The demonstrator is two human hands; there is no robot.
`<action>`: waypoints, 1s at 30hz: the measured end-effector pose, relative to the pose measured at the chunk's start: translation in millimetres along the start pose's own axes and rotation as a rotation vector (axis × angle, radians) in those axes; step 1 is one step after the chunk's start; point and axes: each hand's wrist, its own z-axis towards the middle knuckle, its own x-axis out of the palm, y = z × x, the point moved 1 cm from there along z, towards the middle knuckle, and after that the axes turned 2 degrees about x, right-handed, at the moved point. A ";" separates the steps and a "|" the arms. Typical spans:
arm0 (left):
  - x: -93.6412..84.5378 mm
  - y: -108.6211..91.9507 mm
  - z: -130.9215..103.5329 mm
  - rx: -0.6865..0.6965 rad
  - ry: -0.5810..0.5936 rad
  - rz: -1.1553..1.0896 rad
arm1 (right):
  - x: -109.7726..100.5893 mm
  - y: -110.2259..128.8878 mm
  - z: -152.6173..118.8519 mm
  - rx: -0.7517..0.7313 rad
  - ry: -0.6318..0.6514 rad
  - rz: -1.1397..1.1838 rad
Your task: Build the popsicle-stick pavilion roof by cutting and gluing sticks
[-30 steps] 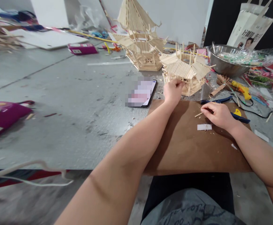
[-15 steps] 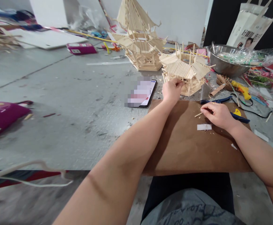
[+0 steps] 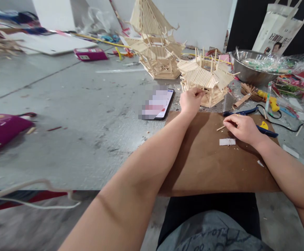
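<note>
A small stick-built pavilion (image 3: 200,75) with upright posts stands behind the brown board (image 3: 193,164). At its lower front left, the fingers of my left hand (image 3: 191,101) are pinched together against the frame; whatever lies between them is too small to make out. My right hand (image 3: 242,128) rests over the board with a short wooden stick (image 3: 220,128) held at its fingertips. Just below that stick lies a white strip (image 3: 227,142) with thin thread-like bits on it. Blue-handled pliers (image 3: 270,132) lie partly behind my right hand.
A taller stick pagoda (image 3: 157,45) stands at the back, with a phone (image 3: 158,104) in front of it. Right of the pavilion are a steel bowl (image 3: 258,68), a yellow glue gun (image 3: 273,103) and its black cord. Purple boxes (image 3: 5,132) sit at the left.
</note>
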 end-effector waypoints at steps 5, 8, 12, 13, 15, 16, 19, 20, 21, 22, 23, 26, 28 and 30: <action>0.6 1.5 0.8 0.003 -0.004 -0.011 | 0.2 -1.0 0.1 0.002 0.011 -0.008; 0.6 2.1 1.3 -0.010 0.001 -0.003 | 0.2 -1.8 0.0 -0.001 0.004 -0.011; 0.3 2.4 1.6 -0.005 0.013 0.041 | 0.3 -2.2 0.0 -0.002 0.002 -0.015; 0.0 2.2 1.7 -0.001 0.019 0.056 | 0.2 -2.1 0.0 0.000 0.006 -0.014; -0.8 1.2 1.7 0.001 0.039 0.085 | 0.1 -1.9 0.1 0.003 0.011 -0.010; -1.4 0.3 1.6 -0.003 0.051 0.100 | 0.0 -1.7 0.1 0.005 0.012 -0.009; -3.2 -2.8 1.0 -0.029 0.085 0.143 | -0.4 -1.2 -0.1 0.005 0.001 -0.013; -3.7 -3.7 0.8 -0.035 0.092 0.152 | -0.4 -1.2 -0.2 0.002 -0.002 -0.015; -4.1 -4.4 0.6 -0.038 0.095 0.157 | -0.5 -1.3 -0.3 0.000 -0.003 -0.017; -4.3 -4.9 0.5 -0.039 0.095 0.158 | -0.7 -1.5 -0.4 -0.001 -0.004 -0.020; -4.5 -5.1 0.4 -0.038 0.093 0.156 | -1.1 -1.7 -0.3 0.001 -0.005 -0.024; -4.7 -4.6 0.6 -0.034 0.085 0.147 | -4.2 -2.7 0.6 0.019 -0.002 -0.038; -4.6 -4.2 1.0 -0.034 0.089 0.149 | -8.4 -4.0 1.9 0.041 -0.011 -0.053; -4.6 -4.2 1.3 -0.036 0.093 0.155 | -14.2 -6.7 3.5 0.077 -0.031 -0.083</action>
